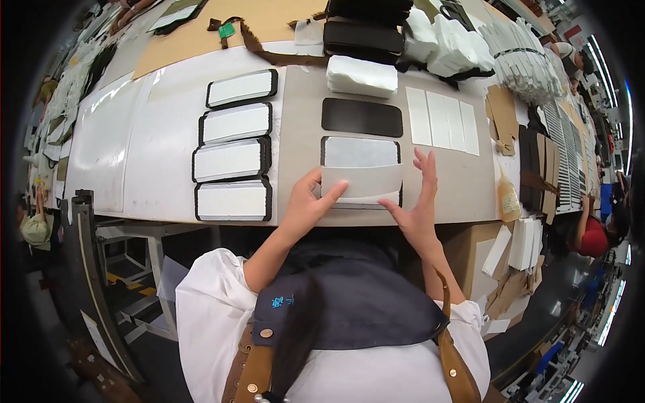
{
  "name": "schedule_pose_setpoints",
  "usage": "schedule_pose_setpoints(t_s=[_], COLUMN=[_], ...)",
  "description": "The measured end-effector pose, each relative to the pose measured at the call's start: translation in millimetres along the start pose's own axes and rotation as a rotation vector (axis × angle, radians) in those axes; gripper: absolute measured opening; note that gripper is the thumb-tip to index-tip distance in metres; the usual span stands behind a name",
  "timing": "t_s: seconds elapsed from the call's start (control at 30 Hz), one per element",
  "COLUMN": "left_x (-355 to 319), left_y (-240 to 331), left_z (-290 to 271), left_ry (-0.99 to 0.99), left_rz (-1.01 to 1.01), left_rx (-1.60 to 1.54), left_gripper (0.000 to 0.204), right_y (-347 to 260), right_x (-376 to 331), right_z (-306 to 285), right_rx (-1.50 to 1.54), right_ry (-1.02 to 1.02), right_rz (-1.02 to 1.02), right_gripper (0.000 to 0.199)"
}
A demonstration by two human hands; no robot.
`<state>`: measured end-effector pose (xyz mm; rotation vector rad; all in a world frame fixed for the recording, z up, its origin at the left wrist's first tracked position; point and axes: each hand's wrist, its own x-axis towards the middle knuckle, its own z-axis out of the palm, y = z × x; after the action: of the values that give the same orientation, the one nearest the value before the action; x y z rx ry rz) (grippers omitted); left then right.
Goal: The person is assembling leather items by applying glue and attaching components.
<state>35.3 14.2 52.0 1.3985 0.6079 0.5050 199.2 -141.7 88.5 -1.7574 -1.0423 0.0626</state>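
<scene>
A pale grey-white rectangular strip [363, 183] lies across the lower half of a black-backed panel [360, 153] at the table's near edge. My left hand [308, 201] pinches the strip's left end between thumb and forefinger. My right hand [415, 198] grips its right end, fingers spread flat over the panel's right edge. A bare black panel [361, 117] lies just beyond, with a stack of white foam pieces [361, 76] behind it.
Several finished white-on-black panels [234, 161] sit in a column to the left. White strips [443, 119] lie right of the black panel. A glue bottle [508, 198] stands at the right edge, by card stacks [524, 242]. Another person [594, 235] works far right.
</scene>
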Motion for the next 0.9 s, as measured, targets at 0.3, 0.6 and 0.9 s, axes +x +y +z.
schedule_pose_setpoints(t_s=[0.3,0.6,0.9], left_x=[9,25,27], left_y=[-5,-35,-30], left_z=[-8,-25,-23], left_ry=[0.029,0.340,0.314], left_rz=[-0.029,0.385,0.368], left_rx=[0.112,0.899,0.912], left_gripper=[0.037,0.032,0.032], right_y=[25,66,68], right_x=[32,65,67], right_z=[-3,9,15], right_rx=[-0.388,-0.389,-0.430], right_ry=[-0.307,-0.392,-0.437], right_rz=[-0.297,-0.214,-0.226], right_gripper=[0.076,0.062,0.061])
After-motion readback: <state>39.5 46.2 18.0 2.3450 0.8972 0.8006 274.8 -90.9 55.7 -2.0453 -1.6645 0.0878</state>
